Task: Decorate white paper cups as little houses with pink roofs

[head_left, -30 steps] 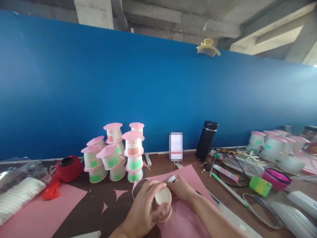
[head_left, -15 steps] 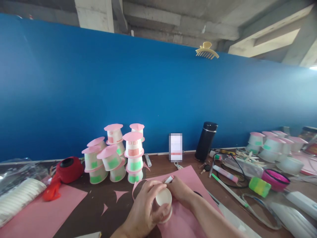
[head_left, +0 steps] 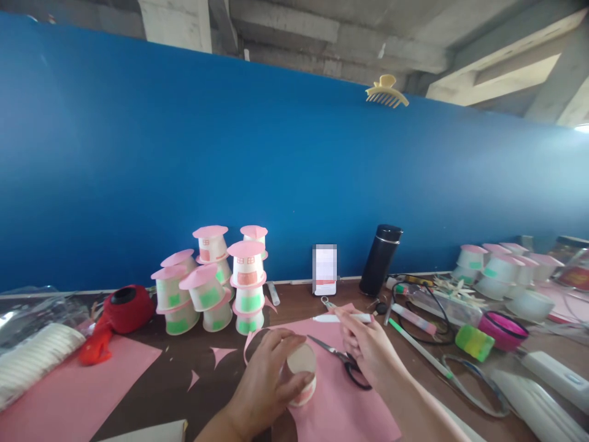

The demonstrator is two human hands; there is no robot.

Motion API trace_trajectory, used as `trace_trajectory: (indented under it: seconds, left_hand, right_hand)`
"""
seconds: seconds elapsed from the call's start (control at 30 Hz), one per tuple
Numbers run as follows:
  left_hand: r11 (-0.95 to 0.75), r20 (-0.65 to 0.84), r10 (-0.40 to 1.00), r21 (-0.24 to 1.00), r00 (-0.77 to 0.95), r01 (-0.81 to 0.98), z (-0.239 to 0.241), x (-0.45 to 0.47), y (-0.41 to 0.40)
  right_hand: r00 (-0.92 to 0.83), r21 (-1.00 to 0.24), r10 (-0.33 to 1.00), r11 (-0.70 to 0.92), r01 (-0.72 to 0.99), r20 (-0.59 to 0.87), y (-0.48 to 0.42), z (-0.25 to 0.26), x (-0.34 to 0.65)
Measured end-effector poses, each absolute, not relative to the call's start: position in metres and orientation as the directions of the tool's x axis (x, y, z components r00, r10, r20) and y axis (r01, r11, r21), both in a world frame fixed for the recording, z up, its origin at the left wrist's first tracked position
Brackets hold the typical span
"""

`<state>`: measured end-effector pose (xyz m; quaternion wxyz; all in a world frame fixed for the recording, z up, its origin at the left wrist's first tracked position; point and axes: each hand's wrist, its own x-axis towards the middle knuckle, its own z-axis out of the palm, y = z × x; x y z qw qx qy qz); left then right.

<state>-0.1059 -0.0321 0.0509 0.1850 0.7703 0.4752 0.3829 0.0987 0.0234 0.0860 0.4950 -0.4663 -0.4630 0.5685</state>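
The left hand (head_left: 264, 383) is wrapping fingers and thumb closely around a paper cup (head_left: 301, 368), pinning it on the pink paper sheet (head_left: 340, 405). The right hand (head_left: 368, 347), wrist raised, is pinching a white pen (head_left: 343, 318) level above the scissors (head_left: 343, 362). Marking around the cup seems to be the step in hand, calling for the tip lowered to its base.

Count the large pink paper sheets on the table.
3. The left sheet lies beside the red tool; the middle sheet lies under the scissors and the cup that the left hand grips; the right sheet, far right, is mostly hidden by cups. Others may be hidden.
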Motion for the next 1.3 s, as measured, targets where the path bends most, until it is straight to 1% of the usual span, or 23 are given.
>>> trace_trajectory:
  seconds: [0.07,0.13,0.3,0.37,0.43,0.53,0.6,0.67,0.8,0.9,1.0,1.13,1.2,1.3]
  left_hand:
    - [-0.482,0.418,0.872,0.639,0.256,0.6,0.05,-0.106,-0.032]
    - [-0.484,0.428,0.868,0.625,0.25,0.612,0.05,-0.106,-0.033]
    - [-0.48,0.433,0.868,0.611,0.241,0.63,0.052,-0.102,-0.036]
    - [-0.461,0.431,0.878,0.648,0.207,0.607,0.051,-0.102,-0.036]
    - [-0.401,0.435,0.897,0.734,0.074,0.548,0.05,-0.104,-0.035]
    - [-0.332,0.434,0.876,0.858,-0.21,0.392,0.047,-0.108,-0.031]
    - [-0.333,0.429,0.851,0.887,-0.304,0.319,0.045,-0.11,-0.028]
    - [-0.334,0.429,0.842,0.891,-0.327,0.309,0.044,-0.11,-0.027]
    - [-0.308,0.456,0.824,0.859,-0.336,0.409,0.04,-0.111,-0.024]
    - [-0.276,0.457,0.824,0.84,-0.335,0.468,0.037,-0.114,-0.021]
    - [-0.272,0.468,0.823,0.822,-0.322,0.5,0.035,-0.117,-0.018]
    - [-0.297,0.523,0.804,0.766,-0.283,0.57,0.037,-0.117,-0.018]
    - [-0.3,0.546,0.793,0.736,-0.27,0.607,0.038,-0.116,-0.019]
    - [-0.298,0.577,0.774,0.695,-0.261,0.655,0.04,-0.115,-0.02]
  right_hand:
    - [-0.062,-0.981,0.996,-0.08,-0.176,-0.071,0.012,0.087,0.103]
    - [-0.052,-0.975,0.993,-0.116,-0.187,-0.108,0.002,0.082,0.103]
    - [-0.008,-0.973,1.0,-0.027,-0.23,-0.026,-0.008,0.059,0.101]
    - [0.008,-0.973,1.0,-0.003,-0.231,-0.005,-0.009,0.056,0.101]
    - [0.02,-0.973,1.0,0.005,-0.23,0.0,-0.011,0.055,0.102]
    - [0.039,-0.972,0.999,0.001,-0.235,-0.008,-0.012,0.053,0.104]
    - [0.027,-0.974,1.0,0.004,-0.225,-0.002,-0.012,0.051,0.105]
    - [0.004,-0.98,1.0,0.006,-0.201,0.005,-0.013,0.048,0.105]
    - [-0.045,-0.991,0.999,0.003,-0.134,0.009,-0.02,0.049,0.101]
    - [-0.099,-0.999,0.995,0.026,-0.037,0.029,-0.027,0.052,0.096]
    - [-0.202,-0.989,0.975,0.113,0.096,0.092,-0.031,0.05,0.091]
    - [-0.291,-0.913,0.931,0.304,0.273,0.223,-0.033,0.045,0.087]
    - [-0.31,-0.885,0.92,0.34,0.319,0.241,-0.033,0.043,0.084]
    - [-0.316,-0.872,0.924,0.328,0.363,0.216,-0.035,0.041,0.079]
